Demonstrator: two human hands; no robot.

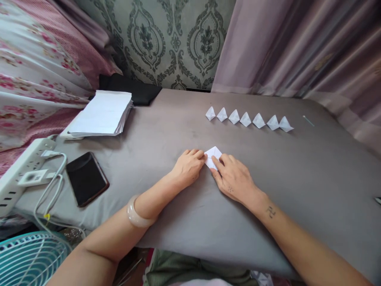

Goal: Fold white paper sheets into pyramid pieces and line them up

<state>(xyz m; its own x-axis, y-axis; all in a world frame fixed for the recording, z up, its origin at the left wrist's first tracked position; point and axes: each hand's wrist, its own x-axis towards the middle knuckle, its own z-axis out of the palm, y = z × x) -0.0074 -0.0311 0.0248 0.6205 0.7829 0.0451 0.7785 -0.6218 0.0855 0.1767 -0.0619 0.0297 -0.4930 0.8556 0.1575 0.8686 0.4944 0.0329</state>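
A small white square of folded paper (214,151) lies on the grey cloth with one corner pointing away from me, crease lines showing on its top. At its left corner, my left hand (190,167) has its fingers curled together, gripping the edge. My right hand (235,174) holds the right side, index finger pressed on the face and thumb at the lower edge. Beyond both hands, several folded paper boats (245,119) stand in a row, the two rightmost touching.
A stack of white paper (101,111) lies back left, near a black cloth (133,91). A phone (87,178) and a power strip (26,171) with white cables occupy the left side. A teal fan (32,258) stands below the left edge. A thin stick (308,120) lies at right.
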